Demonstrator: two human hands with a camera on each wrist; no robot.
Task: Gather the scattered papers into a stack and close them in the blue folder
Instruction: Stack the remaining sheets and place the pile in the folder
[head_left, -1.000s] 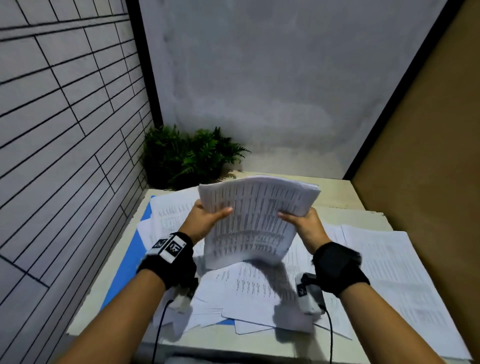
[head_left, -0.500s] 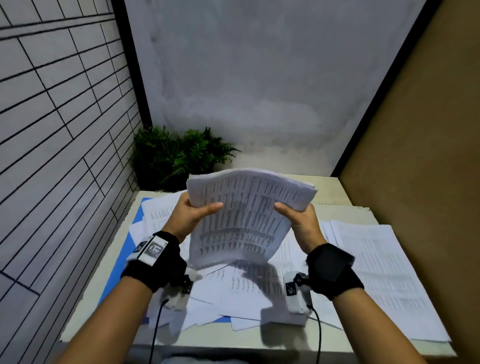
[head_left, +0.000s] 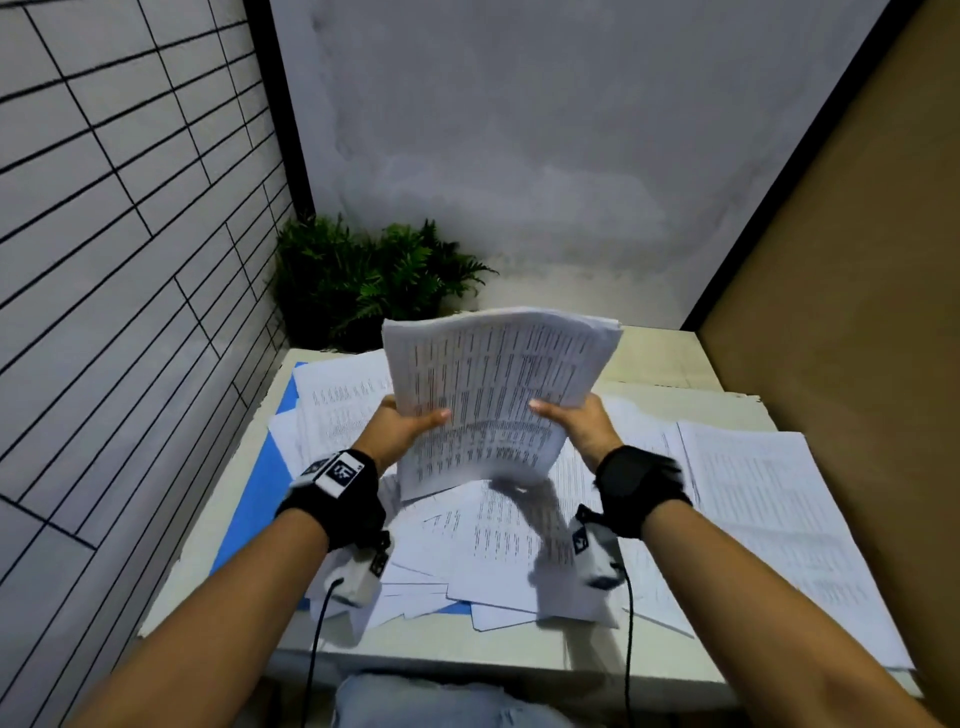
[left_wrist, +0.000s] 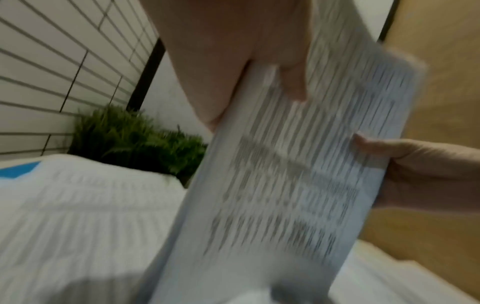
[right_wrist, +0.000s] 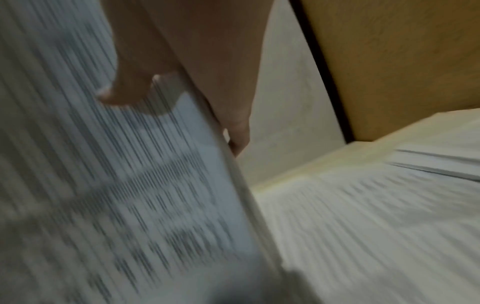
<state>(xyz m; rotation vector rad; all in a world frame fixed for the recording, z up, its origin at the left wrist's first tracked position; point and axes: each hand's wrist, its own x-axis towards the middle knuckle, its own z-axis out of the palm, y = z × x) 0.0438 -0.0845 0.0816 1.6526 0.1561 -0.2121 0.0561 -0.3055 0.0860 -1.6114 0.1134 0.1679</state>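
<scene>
- Stack of printed papers (head_left: 493, 400) stands steeper than a second ago, its lower edge now just above the loose sheets (head_left: 498, 545) on the table (head_left: 415, 649); both thumbs lie on its front as before.
- Left hand (head_left: 397, 428) grips the stack's left edge, thumb across the printed face, fingers curled behind; the left wrist view shows the thumb (left_wrist: 293, 82) pressed on the paper.
- Right hand (head_left: 584, 423) grips the right edge the same way, thumb (right_wrist: 122, 90) on the front and fingers behind.
- Blue folder (head_left: 260, 483) lies open and flat at the table's left, mostly covered by scattered sheets; only its left strip and a bit of the near edge show.
- More printed pages (head_left: 769, 519) lie spread on the table's right side, outside the folder.
- Fern plant (head_left: 363, 280) sits in the far left corner.
</scene>
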